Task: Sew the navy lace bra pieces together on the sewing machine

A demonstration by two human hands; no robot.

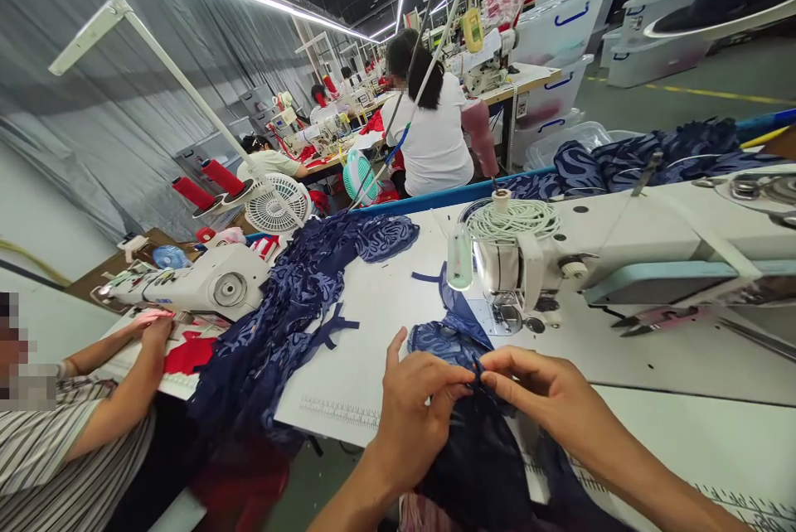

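Observation:
Both my hands meet at the front edge of the sewing table, pinching a dark blue patterned fabric piece [444, 340] between fingertips. My left hand [414, 399] is closed on its edge, thumb and index finger together. Across from it, my right hand [541, 387] pinches the same spot, its fingertips almost touching the left ones. Part of the cloth lies on the table under the sewing machine [507, 267], and a dark sheer part hangs over the edge toward my lap. What exactly sits between the fingertips is too small to make out.
A heap of dark blue patterned pieces [292, 292] covers the table's left side. Scissors [647, 321] rest on the machine bed at right. Left of me, a co-worker's hands [155, 329] work red cloth at another machine [211, 275]. More blue pieces [634, 155] lie behind my machine.

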